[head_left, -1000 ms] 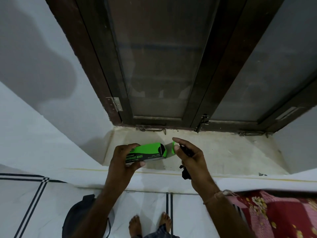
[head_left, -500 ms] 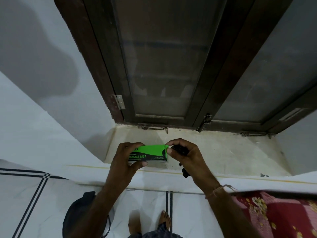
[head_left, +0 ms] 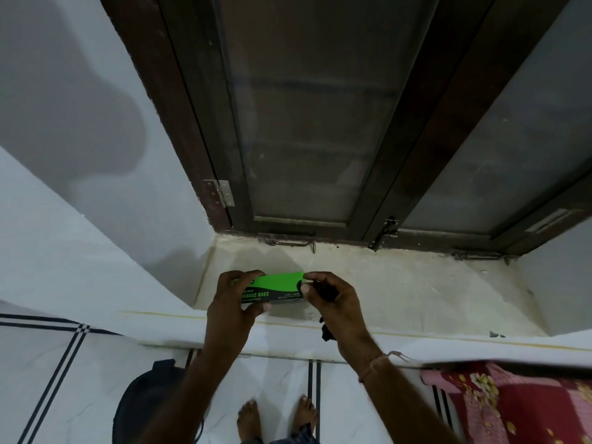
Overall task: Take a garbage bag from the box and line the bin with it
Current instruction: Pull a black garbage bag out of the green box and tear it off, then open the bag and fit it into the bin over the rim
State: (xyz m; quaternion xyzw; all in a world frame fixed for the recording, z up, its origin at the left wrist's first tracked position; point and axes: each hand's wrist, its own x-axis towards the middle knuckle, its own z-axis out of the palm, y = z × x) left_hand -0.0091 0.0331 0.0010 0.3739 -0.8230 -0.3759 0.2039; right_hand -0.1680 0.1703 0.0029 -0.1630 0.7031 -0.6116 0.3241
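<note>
A green and black garbage bag box (head_left: 278,288) is held level above the window sill. My left hand (head_left: 235,304) grips its left end. My right hand (head_left: 333,298) pinches the box's right end flap with thumb and forefinger while a folded black garbage bag (head_left: 327,331) stays tucked in its palm, its end hanging out below. A dark round bin (head_left: 144,402) stands on the floor at lower left, partly hidden by my left forearm.
A cream window sill (head_left: 400,296) lies under the hands, below a dark wooden window frame (head_left: 413,155). A red floral cloth (head_left: 512,408) covers something at lower right. My bare feet (head_left: 278,418) stand on white floor tiles with black lines.
The box's right end flap stood open a second ago; my right hand has pressed it shut against the box. Both hands stay above the sill.
</note>
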